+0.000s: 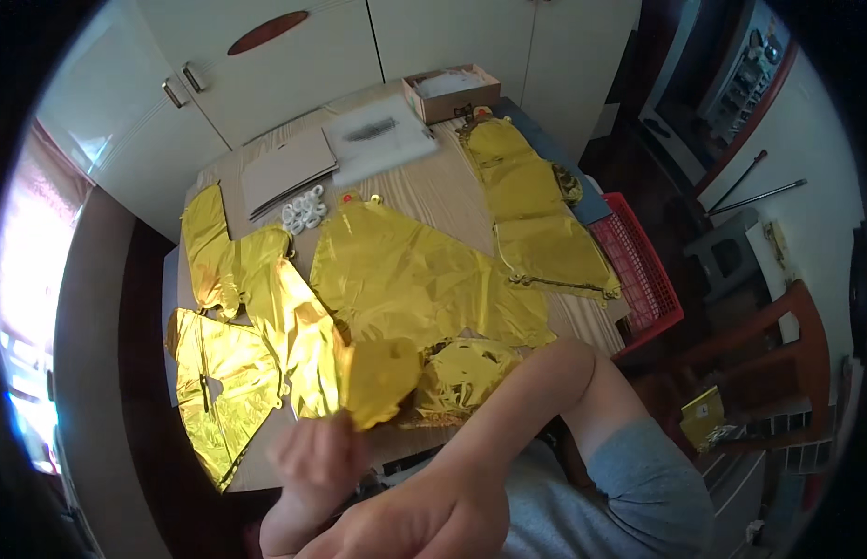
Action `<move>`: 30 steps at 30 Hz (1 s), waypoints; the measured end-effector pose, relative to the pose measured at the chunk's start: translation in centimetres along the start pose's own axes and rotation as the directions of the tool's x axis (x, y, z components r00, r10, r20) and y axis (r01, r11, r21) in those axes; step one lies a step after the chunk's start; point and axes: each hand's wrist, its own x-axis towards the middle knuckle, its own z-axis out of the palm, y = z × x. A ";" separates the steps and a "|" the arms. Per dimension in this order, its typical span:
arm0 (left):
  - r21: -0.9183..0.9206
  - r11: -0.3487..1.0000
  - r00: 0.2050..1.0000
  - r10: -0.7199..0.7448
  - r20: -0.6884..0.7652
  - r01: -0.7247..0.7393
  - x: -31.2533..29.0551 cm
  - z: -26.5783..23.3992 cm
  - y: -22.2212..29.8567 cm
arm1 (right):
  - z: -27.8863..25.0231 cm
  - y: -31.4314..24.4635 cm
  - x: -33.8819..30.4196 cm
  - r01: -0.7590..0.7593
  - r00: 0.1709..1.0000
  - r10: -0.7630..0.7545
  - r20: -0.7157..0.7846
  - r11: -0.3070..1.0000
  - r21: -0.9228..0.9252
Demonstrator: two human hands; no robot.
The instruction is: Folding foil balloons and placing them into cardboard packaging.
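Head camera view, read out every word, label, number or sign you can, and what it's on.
No readable text.
Gold packet by the wooden chair: pale mark, too small to read.
White plastic pack on the table: dark patch, too blurred to tell if it's print.
Gold foil pieces: none I can make out.

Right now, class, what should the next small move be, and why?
Probably bring the right hand over to steady the gold foil flap: it looks creased beside the curled left hand, while the right hand appears away from it.
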 end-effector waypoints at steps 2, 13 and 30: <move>-0.108 0.989 0.991 0.107 0.085 -0.097 -0.6 1.7 1.3 | 1.3 -0.8 0.5 -0.002 0.997 0.006 -0.076 0.999 0.053; -0.348 0.919 0.970 0.228 0.079 -0.188 -3.4 5.8 4.1 | -2.8 -1.5 -5.1 -0.198 0.954 0.300 0.013 0.660 -0.725; -0.126 0.962 0.969 0.237 -0.065 -0.244 -3.8 1.9 4.1 | -11.2 -3.1 -11.0 -0.753 0.005 0.362 -0.932 0.614 0.235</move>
